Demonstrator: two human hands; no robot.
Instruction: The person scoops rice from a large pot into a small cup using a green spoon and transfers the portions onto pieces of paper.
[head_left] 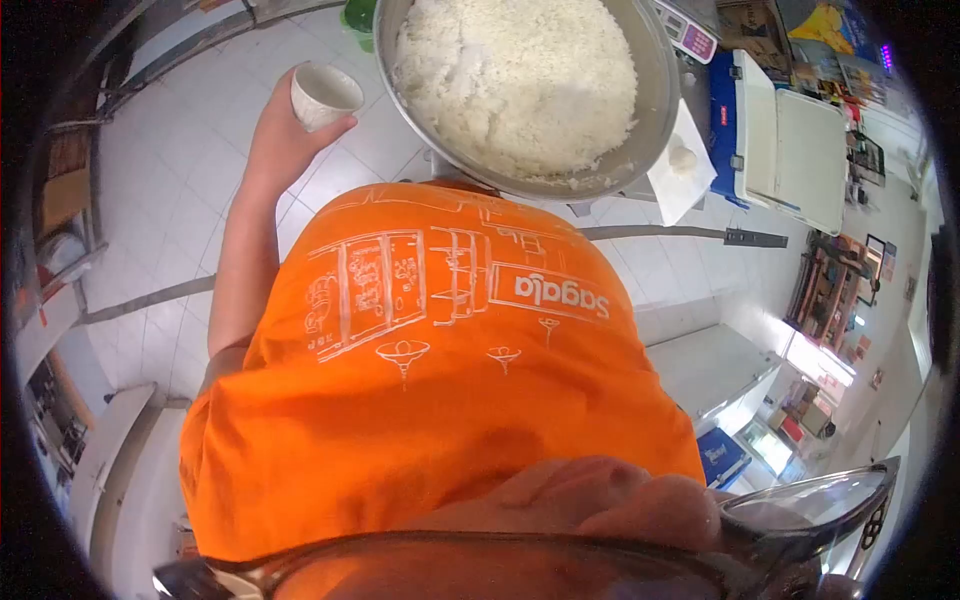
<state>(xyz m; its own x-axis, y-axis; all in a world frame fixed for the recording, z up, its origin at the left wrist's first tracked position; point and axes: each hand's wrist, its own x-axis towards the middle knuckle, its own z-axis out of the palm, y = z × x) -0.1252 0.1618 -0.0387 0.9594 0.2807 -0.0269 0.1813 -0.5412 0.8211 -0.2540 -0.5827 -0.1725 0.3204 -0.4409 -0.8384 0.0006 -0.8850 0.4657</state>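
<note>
My left hand point(290, 125) is closed around a small white cup point(325, 95), held upright-tilted at the left of my body, with the thumb on its near side. The cup's inside looks white. To the right of it, directly in front of my orange shirt, stands a large round metal pan point(655, 120) filled with white grainy food point(510, 75) that looks like rice. My left hand is apart from the pan. My right hand is not in view.
Right of the pan are a scale point(690, 38) and a white sheet point(690, 190) with a small pale lump on it. Beyond them stands a blue cooler point(724, 130) with a white lid point(808, 160). Something green point(360, 18) lies behind the pan's left side. Floor tiles point(170, 150) show at left.
</note>
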